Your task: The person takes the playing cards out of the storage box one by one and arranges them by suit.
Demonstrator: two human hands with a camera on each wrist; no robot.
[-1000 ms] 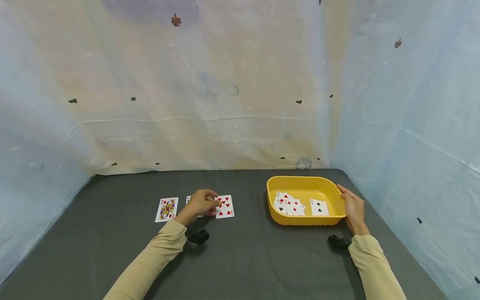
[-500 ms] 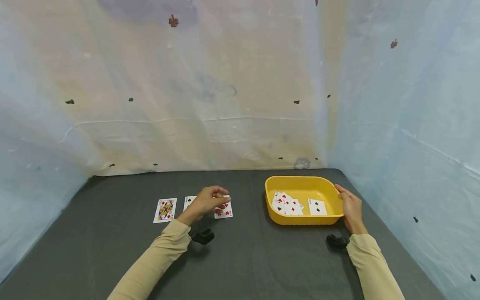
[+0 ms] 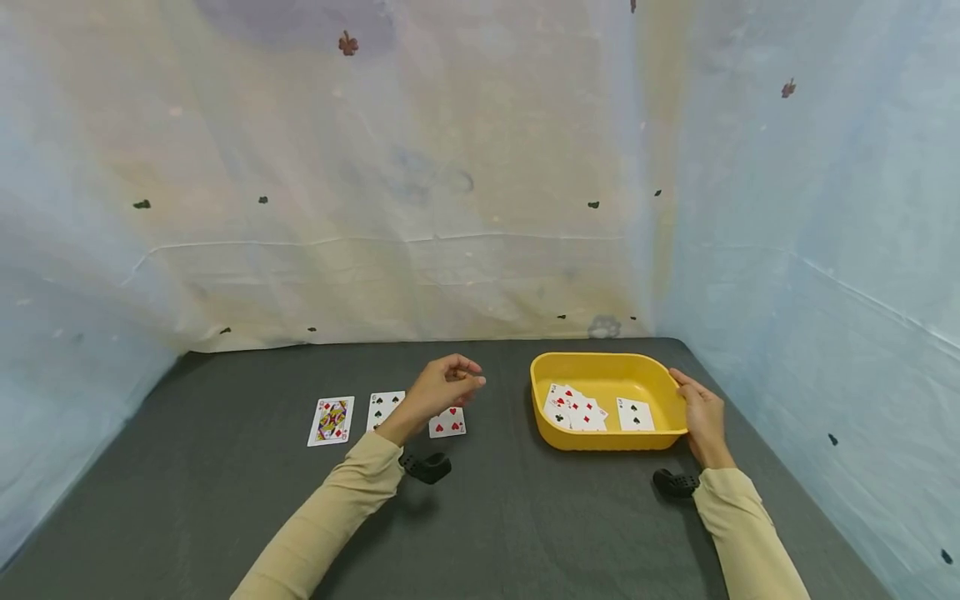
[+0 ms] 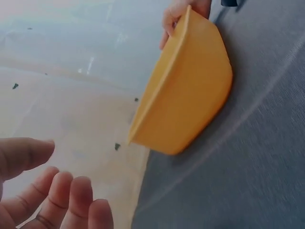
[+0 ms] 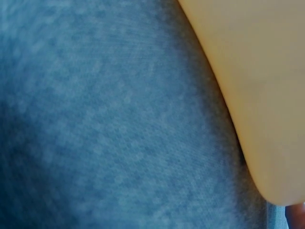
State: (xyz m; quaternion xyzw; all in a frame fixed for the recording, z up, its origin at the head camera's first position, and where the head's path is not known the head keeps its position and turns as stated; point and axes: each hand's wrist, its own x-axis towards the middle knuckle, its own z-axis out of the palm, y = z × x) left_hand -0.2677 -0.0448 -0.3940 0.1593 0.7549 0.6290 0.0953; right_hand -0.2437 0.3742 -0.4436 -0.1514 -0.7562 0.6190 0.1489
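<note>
Three playing cards lie face up in a row on the grey table: a queen (image 3: 331, 420), a black-pip card (image 3: 384, 408) and a hearts card (image 3: 447, 422). My left hand (image 3: 444, 387) hovers just above the hearts card with its fingers (image 4: 62, 200) loosely curled and nothing in them. A yellow tub (image 3: 607, 365) stands to the right and holds several cards (image 3: 573, 408) plus a single black-pip card (image 3: 634, 414). My right hand (image 3: 701, 412) grips the tub's right rim. The left wrist view shows the tub's outer wall (image 4: 186, 90).
Pale sheeting walls (image 3: 450, 208) close in the table at the back and on both sides. Bare grey tabletop (image 3: 525, 517) stretches between the cards, the tub and the near edge. The right wrist view shows only the tub wall (image 5: 257, 71) and the tabletop (image 5: 95, 119).
My left hand has lifted off the hearts card and drifted up and to the right, empty. The card stays on the table. My right hand has kept its hold on the tub.
</note>
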